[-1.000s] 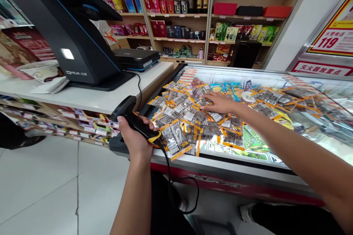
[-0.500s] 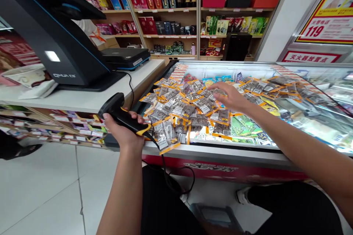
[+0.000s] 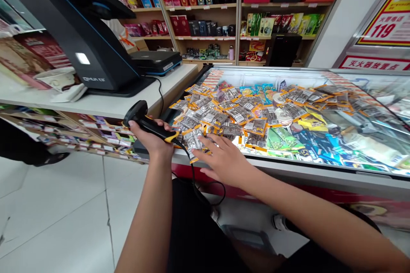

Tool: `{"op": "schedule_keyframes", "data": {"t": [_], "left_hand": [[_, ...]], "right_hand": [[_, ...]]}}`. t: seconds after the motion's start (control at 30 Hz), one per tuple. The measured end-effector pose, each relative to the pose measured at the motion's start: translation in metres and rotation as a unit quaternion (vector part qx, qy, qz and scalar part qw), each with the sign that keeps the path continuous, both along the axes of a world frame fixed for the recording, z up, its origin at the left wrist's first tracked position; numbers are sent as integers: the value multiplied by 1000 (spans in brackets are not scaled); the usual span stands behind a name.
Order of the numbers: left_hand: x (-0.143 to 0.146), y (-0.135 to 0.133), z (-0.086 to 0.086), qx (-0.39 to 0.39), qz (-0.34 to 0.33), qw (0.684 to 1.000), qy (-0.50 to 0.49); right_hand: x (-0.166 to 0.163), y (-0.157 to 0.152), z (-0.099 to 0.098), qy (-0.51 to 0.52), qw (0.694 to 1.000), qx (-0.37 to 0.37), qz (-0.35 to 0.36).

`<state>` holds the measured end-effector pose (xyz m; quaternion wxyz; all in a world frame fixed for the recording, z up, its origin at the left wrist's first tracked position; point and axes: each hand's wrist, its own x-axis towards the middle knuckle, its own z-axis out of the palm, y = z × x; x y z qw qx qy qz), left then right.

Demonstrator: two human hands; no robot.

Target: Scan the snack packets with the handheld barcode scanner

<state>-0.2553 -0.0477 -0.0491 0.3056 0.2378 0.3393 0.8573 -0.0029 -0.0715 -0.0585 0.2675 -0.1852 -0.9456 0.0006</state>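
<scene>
My left hand (image 3: 153,140) grips a black and yellow barcode scanner (image 3: 145,123) by its handle, its cable (image 3: 195,179) hanging down. The scanner sits at the near left corner of a glass-topped freezer (image 3: 288,169). Several orange-edged snack packets (image 3: 224,115) lie spread over the glass. My right hand (image 3: 221,160) is open, fingers stretched flat over the packets nearest the front edge (image 3: 195,143). It holds nothing.
A white counter (image 3: 105,104) on the left carries a black till screen (image 3: 80,38) and a flat black scale (image 3: 156,60). Wooden shelves (image 3: 237,8) of bottles and boxes line the back wall. A white tiled floor (image 3: 57,204) lies at lower left.
My right hand has come back from the middle of the packet pile to the packets at the near front edge beside the scanner. The left hand still holds the scanner.
</scene>
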Motion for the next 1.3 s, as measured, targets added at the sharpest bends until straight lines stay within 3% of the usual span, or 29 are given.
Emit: {"op": "schedule_keyframes", "data": {"t": [0.1, 0.23, 0.33, 0.43, 0.53, 0.67, 0.73, 0.8, 0.9, 0.97, 1.07, 1.2, 1.3], "left_hand": [[-2, -2, 0, -2, -25, 1000, 4], [1, -3, 2, -1, -21, 1000, 4], [5, -3, 2, -12, -2, 1000, 13], [6, -4, 2, 3, 13, 1000, 29], [7, -5, 4, 32, 4, 999, 32], [12, -8, 7, 59, -27, 995, 71], [17, -11, 9, 67, -28, 992, 106], [24, -13, 12, 72, -5, 988, 133], [40, -17, 22, 80, 21, 983, 166], [56, -19, 32, 85, 11, 979, 185], [95, -23, 45, 81, -57, 975, 201], [164, -23, 41, 16, -249, 943, 219], [213, -17, 18, -44, -408, 890, 200]], "right_hand": [[-16, 6, -7, 10, 998, 32, -44], [-7, 8, -11, 34, 997, 47, -52], [10, 7, -7, 84, 995, 24, -42], [28, 13, 2, 209, 975, -34, -66], [47, 28, 14, 374, 908, -166, -86], [81, 58, 27, 517, 739, -430, -44], [103, 74, 30, 545, 669, -505, -31], [129, 90, 28, 557, 634, -535, -31], [167, 108, 23, 538, 637, -550, -47], [187, 117, 21, 513, 661, -544, -65], [206, 125, 26, 479, 713, -500, -106], [213, 139, 45, 433, 772, -450, -115], [213, 155, 52, 453, 762, -461, -32]]}}
